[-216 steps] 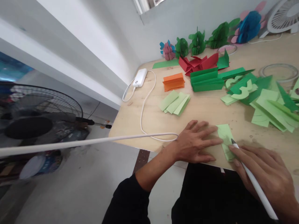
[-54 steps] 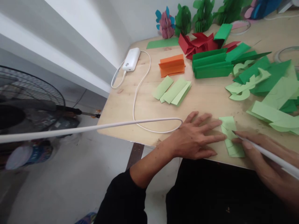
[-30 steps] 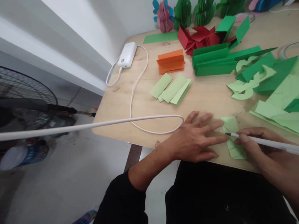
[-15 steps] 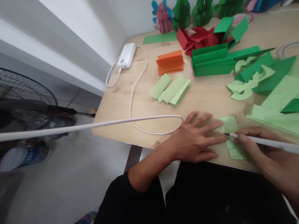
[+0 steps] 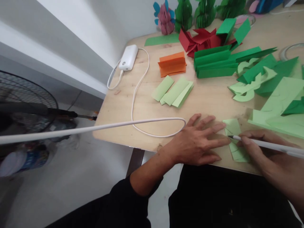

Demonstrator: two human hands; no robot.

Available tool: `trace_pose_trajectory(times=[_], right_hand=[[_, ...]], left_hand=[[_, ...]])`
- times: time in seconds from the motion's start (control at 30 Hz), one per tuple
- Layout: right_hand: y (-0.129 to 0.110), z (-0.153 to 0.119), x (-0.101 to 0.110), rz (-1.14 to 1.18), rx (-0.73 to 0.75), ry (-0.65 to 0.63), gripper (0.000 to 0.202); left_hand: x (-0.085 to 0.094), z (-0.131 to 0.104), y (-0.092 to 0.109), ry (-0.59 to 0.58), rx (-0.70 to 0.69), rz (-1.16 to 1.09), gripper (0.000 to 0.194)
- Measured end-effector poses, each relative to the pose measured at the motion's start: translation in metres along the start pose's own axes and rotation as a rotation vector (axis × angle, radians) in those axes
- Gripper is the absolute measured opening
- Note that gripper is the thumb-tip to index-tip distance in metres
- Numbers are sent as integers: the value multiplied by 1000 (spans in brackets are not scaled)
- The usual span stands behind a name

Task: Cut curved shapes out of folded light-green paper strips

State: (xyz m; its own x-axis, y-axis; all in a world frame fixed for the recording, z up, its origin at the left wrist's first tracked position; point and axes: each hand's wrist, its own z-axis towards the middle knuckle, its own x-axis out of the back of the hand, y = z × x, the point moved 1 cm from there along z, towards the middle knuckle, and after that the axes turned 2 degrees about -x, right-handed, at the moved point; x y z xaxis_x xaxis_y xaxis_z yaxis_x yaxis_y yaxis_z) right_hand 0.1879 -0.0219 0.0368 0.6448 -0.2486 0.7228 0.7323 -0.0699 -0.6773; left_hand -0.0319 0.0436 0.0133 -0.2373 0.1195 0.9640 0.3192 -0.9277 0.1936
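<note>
My left hand (image 5: 199,142) lies flat on the wooden table with its fingers spread, the fingertips touching the left edge of a light green paper piece (image 5: 234,126). In my right hand (image 5: 268,155) is a white pen (image 5: 273,145), pinched between thumb and fingers. The pen's dark tip rests at the paper's left edge, near my left fingertips. Faint dark curved lines show on this paper, and my right fingers cover part of its right side.
Folded light green papers (image 5: 177,91), an orange folded paper (image 5: 172,64), dark green folded strips (image 5: 215,61) and red paper (image 5: 201,39) lie beyond my hands. A white cable (image 5: 159,119) loops beside my left wrist from a power bank (image 5: 129,57). Light green cut-outs (image 5: 253,83) lie right.
The view has shifted very slightly. My left sleeve has moved outward to the left. Both hands, the pen and the paper stay nearly where they were.
</note>
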Motion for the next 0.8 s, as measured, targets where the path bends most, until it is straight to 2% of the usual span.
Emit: trace_pose_trajectory(times=[0.63,0.8], right_hand=[[3,-3,1,-96,9,94,48],[5,-5,0,-100,-2,84,49]], left_hand=[[0,0,0,17,-1,-3,51],[0,0,0,15,1,-10,52]])
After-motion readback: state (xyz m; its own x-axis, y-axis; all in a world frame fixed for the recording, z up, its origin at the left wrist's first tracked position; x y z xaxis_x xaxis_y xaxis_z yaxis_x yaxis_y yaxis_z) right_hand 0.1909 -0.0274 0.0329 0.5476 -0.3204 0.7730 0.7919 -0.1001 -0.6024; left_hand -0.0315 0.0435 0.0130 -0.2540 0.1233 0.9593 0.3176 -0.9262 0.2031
